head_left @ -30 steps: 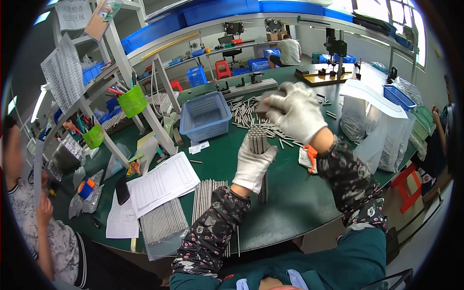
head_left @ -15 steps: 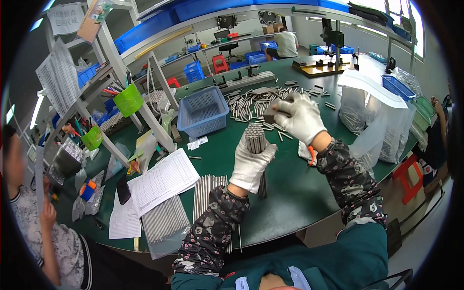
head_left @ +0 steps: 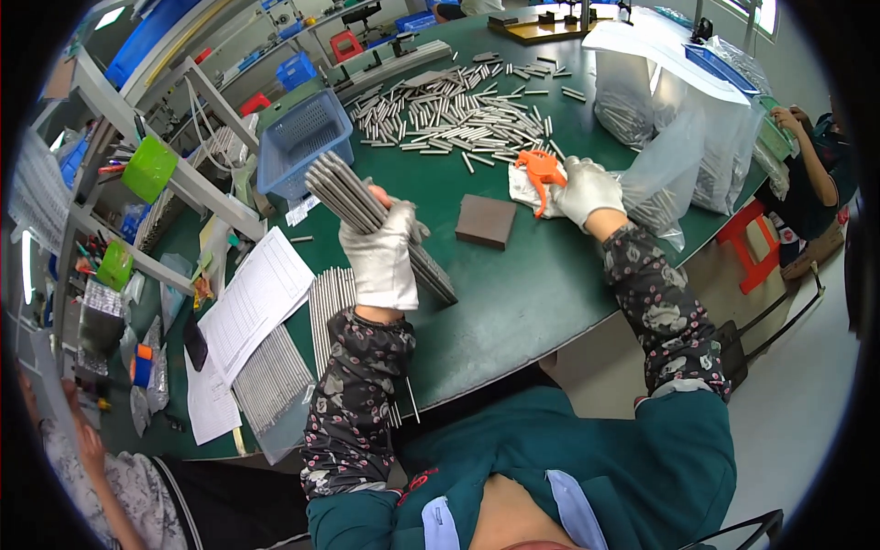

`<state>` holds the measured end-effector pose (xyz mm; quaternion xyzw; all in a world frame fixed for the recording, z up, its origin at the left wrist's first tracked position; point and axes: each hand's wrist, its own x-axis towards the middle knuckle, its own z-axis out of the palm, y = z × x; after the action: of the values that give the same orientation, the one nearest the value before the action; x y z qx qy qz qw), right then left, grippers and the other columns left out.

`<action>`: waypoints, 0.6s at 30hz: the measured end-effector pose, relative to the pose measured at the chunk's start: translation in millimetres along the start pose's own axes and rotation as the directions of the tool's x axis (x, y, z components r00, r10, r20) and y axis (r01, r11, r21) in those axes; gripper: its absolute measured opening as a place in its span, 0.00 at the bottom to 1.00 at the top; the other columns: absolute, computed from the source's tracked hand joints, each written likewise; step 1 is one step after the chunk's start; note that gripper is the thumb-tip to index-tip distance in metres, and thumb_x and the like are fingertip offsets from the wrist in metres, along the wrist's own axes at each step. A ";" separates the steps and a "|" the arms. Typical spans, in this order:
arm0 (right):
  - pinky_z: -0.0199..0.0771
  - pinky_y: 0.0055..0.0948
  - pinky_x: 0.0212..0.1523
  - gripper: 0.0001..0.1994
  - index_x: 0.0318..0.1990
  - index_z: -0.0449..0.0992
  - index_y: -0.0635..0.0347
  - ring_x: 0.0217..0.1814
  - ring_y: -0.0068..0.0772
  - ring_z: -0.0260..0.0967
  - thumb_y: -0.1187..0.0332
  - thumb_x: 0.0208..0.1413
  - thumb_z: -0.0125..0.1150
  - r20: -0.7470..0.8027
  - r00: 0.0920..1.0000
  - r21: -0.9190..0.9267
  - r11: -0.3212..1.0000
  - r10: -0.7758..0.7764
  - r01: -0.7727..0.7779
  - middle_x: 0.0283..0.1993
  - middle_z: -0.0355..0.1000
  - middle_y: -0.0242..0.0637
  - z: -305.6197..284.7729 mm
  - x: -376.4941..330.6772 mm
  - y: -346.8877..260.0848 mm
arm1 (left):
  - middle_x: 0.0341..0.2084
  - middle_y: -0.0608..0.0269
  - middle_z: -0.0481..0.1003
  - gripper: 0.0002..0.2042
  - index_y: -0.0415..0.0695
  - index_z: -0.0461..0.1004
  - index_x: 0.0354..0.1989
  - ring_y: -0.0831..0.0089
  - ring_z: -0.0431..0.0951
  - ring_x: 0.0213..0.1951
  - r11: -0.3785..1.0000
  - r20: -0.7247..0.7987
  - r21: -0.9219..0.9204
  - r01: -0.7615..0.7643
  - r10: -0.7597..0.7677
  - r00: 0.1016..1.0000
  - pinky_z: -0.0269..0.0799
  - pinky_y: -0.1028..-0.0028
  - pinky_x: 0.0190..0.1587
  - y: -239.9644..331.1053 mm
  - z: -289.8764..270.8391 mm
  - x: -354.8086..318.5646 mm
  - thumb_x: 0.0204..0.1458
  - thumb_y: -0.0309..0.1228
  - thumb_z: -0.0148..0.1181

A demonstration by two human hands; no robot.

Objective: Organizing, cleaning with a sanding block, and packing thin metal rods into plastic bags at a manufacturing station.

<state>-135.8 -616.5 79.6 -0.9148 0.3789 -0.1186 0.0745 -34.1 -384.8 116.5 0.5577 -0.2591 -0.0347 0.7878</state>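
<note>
Metal rods (head_left: 345,191) in one bundle are gripped by the left hand (head_left: 380,261), and their upper end leans to the left of it. Near the right hand (head_left: 588,192) is an orange pistol-shaped tool (head_left: 541,167); I cannot tell whether the fingers hold it. Between both hands lies a brown block (head_left: 486,221). The present step seems to be supporting the bundle beside this tool; lifting the tool calls for a firm right grip.
</note>
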 end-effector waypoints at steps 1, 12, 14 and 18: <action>0.69 0.40 0.47 0.23 0.43 0.72 0.61 0.48 0.47 0.69 0.53 0.45 0.56 0.091 0.995 -0.014 0.999 0.043 -0.042 0.46 0.70 0.47 5.0 5.1 4.3 | 0.16 0.66 0.63 0.09 0.45 0.60 0.31 0.77 0.65 0.15 0.999 -0.006 -0.032 -0.007 0.007 1.000 0.68 0.72 0.23 10.3 0.5 -1.2 0.45 0.17 0.49; 0.70 0.28 0.32 0.17 0.34 0.72 0.62 0.30 0.32 0.72 0.59 0.40 0.59 0.054 0.998 0.631 0.776 -0.019 -0.019 0.27 0.72 0.42 1.0 34.1 55.8 | 0.16 0.71 0.56 0.10 0.46 0.59 0.34 0.80 0.56 0.16 0.931 0.259 -0.353 0.093 0.002 0.966 0.58 0.77 0.24 93.7 -20.2 -62.8 0.48 0.27 0.55; 0.67 0.19 0.23 0.17 0.41 0.67 0.67 0.22 0.22 0.66 0.67 0.45 0.58 -0.007 1.000 0.955 0.298 -0.007 0.008 0.26 0.69 0.36 -39.2 -20.0 25.3 | 0.15 0.71 0.57 0.12 0.46 0.59 0.33 0.79 0.57 0.14 0.951 0.273 -0.285 0.119 -0.039 0.961 0.58 0.77 0.19 97.9 -30.8 -92.7 0.46 0.28 0.58; 0.61 0.16 0.34 0.33 0.51 0.62 0.69 0.34 0.20 0.62 0.54 0.39 0.58 0.213 0.871 0.955 0.284 -0.443 -0.089 0.35 0.68 0.33 -68.5 -88.1 52.7 | 0.17 0.68 0.66 0.14 0.47 0.63 0.28 0.77 0.68 0.21 0.862 0.337 -0.179 0.475 -0.399 0.852 0.68 0.76 0.25 97.0 -50.0 -159.2 0.41 0.18 0.63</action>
<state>-250.5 -594.0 119.3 -0.7296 0.0995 -0.1152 0.6667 -171.9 -250.6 132.5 0.4849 -0.2298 -0.3283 0.7774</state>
